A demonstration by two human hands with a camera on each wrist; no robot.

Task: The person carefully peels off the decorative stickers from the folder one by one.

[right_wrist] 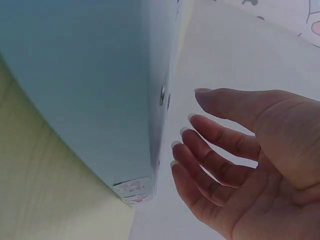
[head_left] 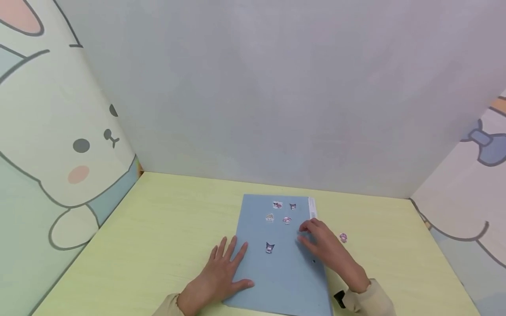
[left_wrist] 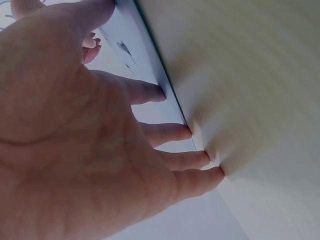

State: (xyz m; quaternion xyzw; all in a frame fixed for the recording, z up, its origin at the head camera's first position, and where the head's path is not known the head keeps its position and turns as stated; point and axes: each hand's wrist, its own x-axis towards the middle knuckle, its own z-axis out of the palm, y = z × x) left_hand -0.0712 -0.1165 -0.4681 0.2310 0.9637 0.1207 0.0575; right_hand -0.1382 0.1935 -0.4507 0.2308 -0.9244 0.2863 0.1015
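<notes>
A flat blue folder (head_left: pixel 292 281) lies on the table, with several small cartoon stickers on its upper half. One dark-eared sticker (head_left: pixel 270 248) sits lower, near the folder's middle. My left hand (head_left: pixel 217 276) rests with spread fingers across the folder's left edge; in the left wrist view its fingertips touch down along that edge. Over the folder's right side hovers my right hand (head_left: pixel 326 245), thumb apart from the loosely bent fingers. The right wrist view shows nothing between them. Just right of this hand, a pink and purple sticker (head_left: pixel 343 238) lies on the table.
The pale yellow table (head_left: pixel 158 228) is bounded by a plain grey-white wall (head_left: pixel 253 87) behind and by cartoon-printed panels (head_left: pixel 47 131) at the sides. A white label strip (head_left: pixel 312 206) runs along the folder's upper right edge. A small dark spot (head_left: pixel 314 261) shows beneath the right hand.
</notes>
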